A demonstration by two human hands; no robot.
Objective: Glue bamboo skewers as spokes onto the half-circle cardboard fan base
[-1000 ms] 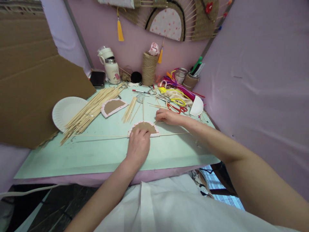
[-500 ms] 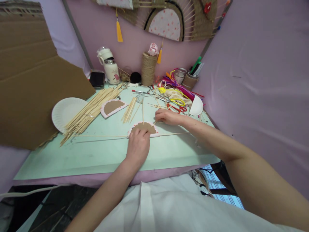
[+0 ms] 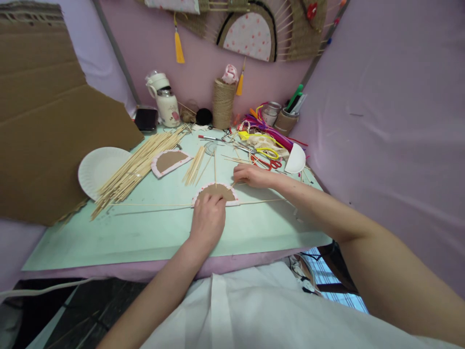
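A cardboard half-circle [image 3: 227,194] with a pink-spotted fabric border lies flat on the table. My left hand [image 3: 209,218] presses on its straight lower side, fingers curled and holding it down. One bamboo stick [image 3: 215,167] stands out from the top of the curve, and thin sticks [image 3: 259,201] run out sideways from both lower corners. At the upper right of the curve, my right hand [image 3: 250,175] is closed in a pinch on a thin stick, whose short end [image 3: 233,184] shows at the border; the rest is hidden by the hand.
A second fabric-edged half-circle [image 3: 170,161], a small group of sticks [image 3: 195,166] and a large stick bundle [image 3: 138,169] lie to the left, beside a paper plate [image 3: 96,165]. Red-handled scissors [image 3: 275,164] and a white half-disc [image 3: 296,159] are by my right forearm. A twine spool [image 3: 223,104] stands behind.
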